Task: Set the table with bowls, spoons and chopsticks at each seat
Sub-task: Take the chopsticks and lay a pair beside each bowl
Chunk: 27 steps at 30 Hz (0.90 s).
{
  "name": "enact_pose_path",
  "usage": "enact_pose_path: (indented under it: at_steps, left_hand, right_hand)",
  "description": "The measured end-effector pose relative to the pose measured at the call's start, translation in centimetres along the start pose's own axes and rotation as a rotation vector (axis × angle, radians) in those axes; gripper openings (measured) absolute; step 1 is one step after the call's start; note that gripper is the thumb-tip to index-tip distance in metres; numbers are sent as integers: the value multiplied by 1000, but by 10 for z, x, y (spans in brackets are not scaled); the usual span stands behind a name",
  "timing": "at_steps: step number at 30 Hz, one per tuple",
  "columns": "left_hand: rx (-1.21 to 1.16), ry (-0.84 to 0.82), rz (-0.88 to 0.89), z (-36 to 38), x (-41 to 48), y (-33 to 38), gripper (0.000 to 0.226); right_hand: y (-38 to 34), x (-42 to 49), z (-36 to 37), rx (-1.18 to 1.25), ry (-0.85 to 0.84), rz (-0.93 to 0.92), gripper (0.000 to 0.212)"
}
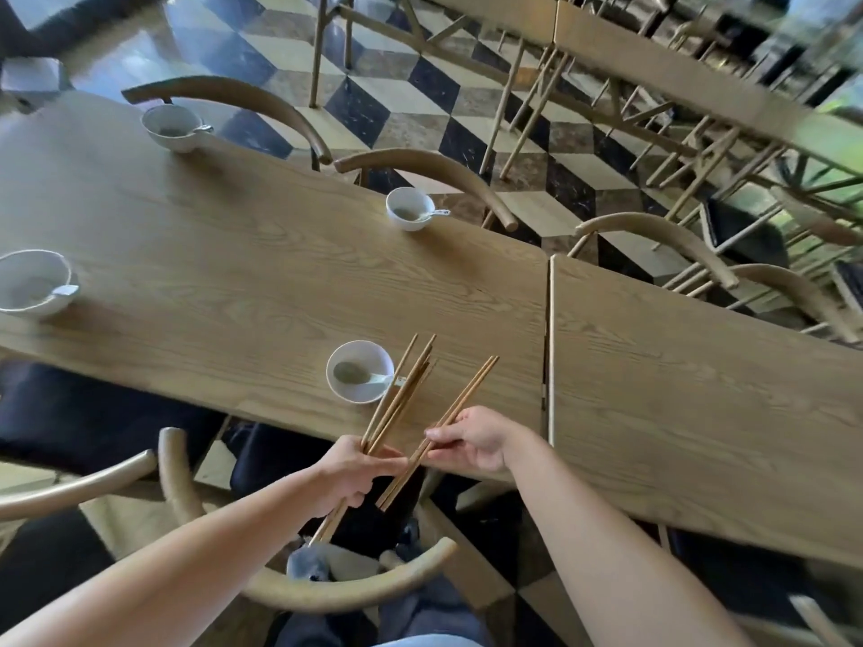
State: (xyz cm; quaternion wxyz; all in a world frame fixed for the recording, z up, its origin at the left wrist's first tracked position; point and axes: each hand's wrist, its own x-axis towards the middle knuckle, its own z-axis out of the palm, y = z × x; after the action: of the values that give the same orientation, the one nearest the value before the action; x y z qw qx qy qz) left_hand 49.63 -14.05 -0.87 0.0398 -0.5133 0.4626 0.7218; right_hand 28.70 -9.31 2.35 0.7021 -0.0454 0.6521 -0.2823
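The left hand [348, 473] gripped a bundle of chopsticks [401, 394] by the near bowl [357, 364]; the right hand [476, 441] pinched a pair [462, 403] beside it, unplaced. Four bowls [408, 210] with spoons [432, 214] stood on the table [233, 273]; no seat had chopsticks laid yet

Cube-pattern marble floor [411, 105]; curved-back wooden chairs [434, 172], dark seat cushions [93, 413]; daylight glare upper left.

Four white bowls stand upright on the wooden table [233, 254]: a near bowl [348, 387], a far-right bowl [410, 221], a far-left bowl [172, 140] and a left-edge bowl [28, 273]. Each holds a white spoon [373, 378]. The left hand [350, 473] grips a fanned bundle of wooden chopsticks [405, 389] beside the near bowl. The right hand [471, 443] pinches a separate pair [460, 403].
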Motion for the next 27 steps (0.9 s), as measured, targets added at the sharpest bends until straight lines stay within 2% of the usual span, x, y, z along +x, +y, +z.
enact_pose_path:
  at_steps: [5,8,10,15,19,24,27]
  left_hand:
    - [-70,-119,-9,-7,2,0,19]
    - [-55,-97,-10,-6,2,5,16]
    - [-61,-79,-16,-5,4,9,16]
    - [-83,-38,-37,2,11,17,19]
    - [-143,-39,-61,17,15,22,22]
    - [-83,-20,-84,32,22,17,22]
    - [-15,48,-87,28,28,12,23]
  right_hand:
    - [-10,3,9,13,31,-26,46]
    - [-15,4,13,48,44,-61,70]
    - [-16,9,16,102,76,-88,77]
    - [-6,23,18,274,227,-146,58]
    - [2,32,9,398,248,-175,44]
    - [3,38,-8,202,260,-154,24]
    - [2,48,-16,118,313,-110,24]
